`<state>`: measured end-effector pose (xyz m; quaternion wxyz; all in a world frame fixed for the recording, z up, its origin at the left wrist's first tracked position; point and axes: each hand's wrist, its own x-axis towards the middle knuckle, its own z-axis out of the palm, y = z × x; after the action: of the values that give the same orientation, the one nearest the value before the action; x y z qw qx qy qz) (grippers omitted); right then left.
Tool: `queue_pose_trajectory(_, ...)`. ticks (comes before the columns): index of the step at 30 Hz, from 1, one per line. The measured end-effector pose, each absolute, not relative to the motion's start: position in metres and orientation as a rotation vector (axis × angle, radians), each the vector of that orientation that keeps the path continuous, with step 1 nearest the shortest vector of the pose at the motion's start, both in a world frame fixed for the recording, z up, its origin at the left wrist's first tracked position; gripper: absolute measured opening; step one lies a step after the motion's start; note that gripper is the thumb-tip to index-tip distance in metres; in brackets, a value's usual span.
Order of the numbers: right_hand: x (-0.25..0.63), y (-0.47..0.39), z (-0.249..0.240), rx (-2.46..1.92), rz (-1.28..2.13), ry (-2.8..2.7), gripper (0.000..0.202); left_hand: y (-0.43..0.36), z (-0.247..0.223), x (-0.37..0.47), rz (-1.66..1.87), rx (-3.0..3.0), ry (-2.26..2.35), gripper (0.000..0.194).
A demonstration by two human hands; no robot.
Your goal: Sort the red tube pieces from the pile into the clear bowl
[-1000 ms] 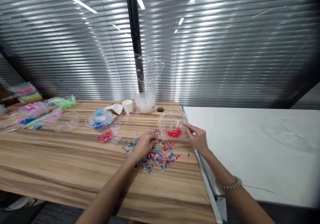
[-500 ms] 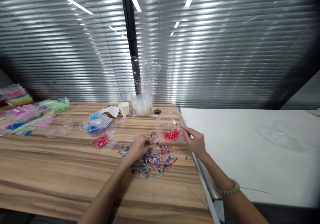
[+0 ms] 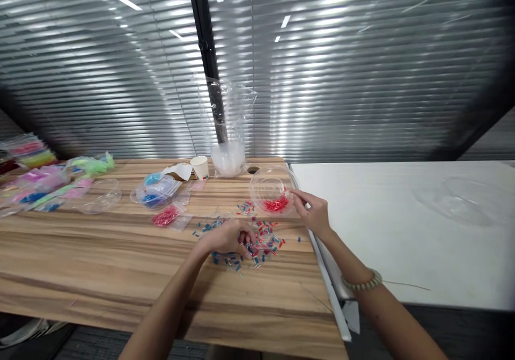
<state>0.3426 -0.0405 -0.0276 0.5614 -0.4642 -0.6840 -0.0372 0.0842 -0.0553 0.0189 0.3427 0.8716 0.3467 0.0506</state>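
Observation:
A loose pile of short tube beads, red and blue with some clear ones, lies on the wooden table. Over the pile's left part is my left hand, fingers curled down among the beads. Whether a bead is between its fingertips is hidden. A round clear plastic bowl sits just behind the pile, with red tube beads gathered at its near side. My right hand pinches the bowl's right rim between thumb and fingers.
Left of the pile lie a bag of red beads and a clear dish with blue packets. Behind stand a paper cup and a bag of white material. A white table adjoins on the right, bearing clear plastic lids.
My left hand has shifted right and nearer to me across the bead pile. The right hand stays at the bowl's rim. The camera view has tilted slightly down.

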Motion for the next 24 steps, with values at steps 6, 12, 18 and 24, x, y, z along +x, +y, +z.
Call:
queue_pose_trajectory(6,0.3417,-0.0413,-0.0254,-1.105,-0.092,-1.605,0.025,-0.0549,0.0092,0.0905,0.042,2.214,0.852,0.028)
queue_pose_trajectory(12,0.34,-0.042,-0.026,-1.05,-0.094,-1.635,0.024,-0.0534,0.0136,0.0903,0.145,2.231,1.053,0.017)
queue_pose_trajectory(18,0.3397,-0.0424,-0.026,-1.055,-0.098,-1.63,0.024,-0.0551,0.015,0.0947,0.149,2.298,0.862,0.007)
queue_pose_trajectory(24,0.3409,-0.0425,-0.0245,-1.065,-0.128,-1.628,0.024,-0.055,0.0122,0.0939,0.071,2.302,0.891,0.013)
